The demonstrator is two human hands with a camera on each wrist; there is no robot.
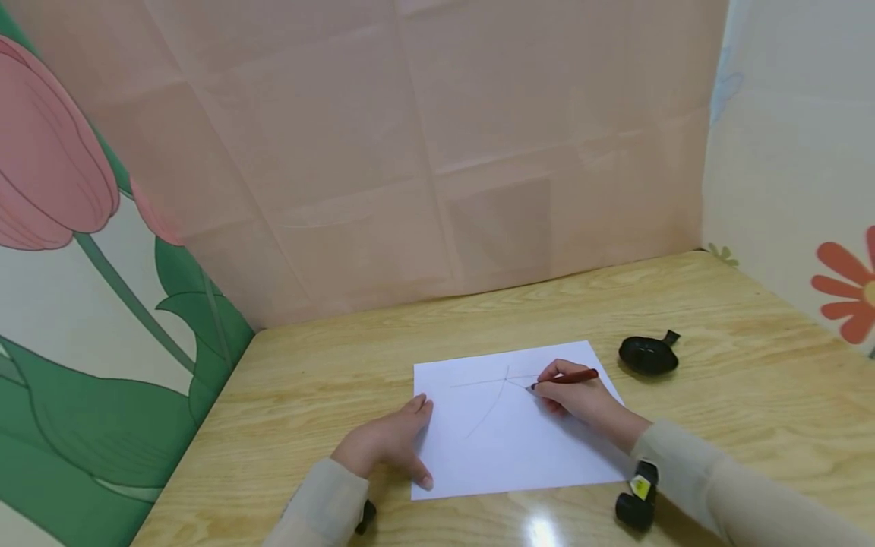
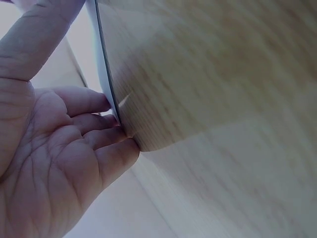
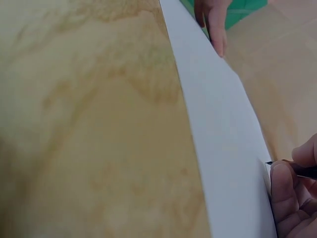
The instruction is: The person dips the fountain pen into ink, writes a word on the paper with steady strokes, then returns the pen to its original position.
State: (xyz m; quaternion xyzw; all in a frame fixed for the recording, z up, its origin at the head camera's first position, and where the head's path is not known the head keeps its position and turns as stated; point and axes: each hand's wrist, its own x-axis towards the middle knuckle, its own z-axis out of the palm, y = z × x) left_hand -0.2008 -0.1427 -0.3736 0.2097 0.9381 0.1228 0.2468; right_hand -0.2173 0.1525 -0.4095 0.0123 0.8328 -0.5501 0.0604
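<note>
A white sheet of paper [image 1: 499,463] lies on the wooden table with a few thin, crossing grey lines drawn in its upper half. My right hand [image 1: 581,399] pinches a dark red-brown pen [image 1: 581,377], whose tip is at the paper near the right end of the lines. At the sheet's left edge rests my left hand [image 1: 386,441], thumb spread from the fingers. In the left wrist view, the left hand's fingertips [image 2: 130,144] are right at the tabletop, beside the paper's edge. The right wrist view shows the pen [image 3: 307,171] between thumb and fingers.
A small black dish with a short handle [image 1: 648,355] stands on the table to the right of the paper. Behind the table [image 1: 328,357] hangs a creased pinkish-brown sheet [image 1: 342,152]. Flower-patterned walls border it left and right. A black wrist camera [image 1: 636,505] sits under the right sleeve.
</note>
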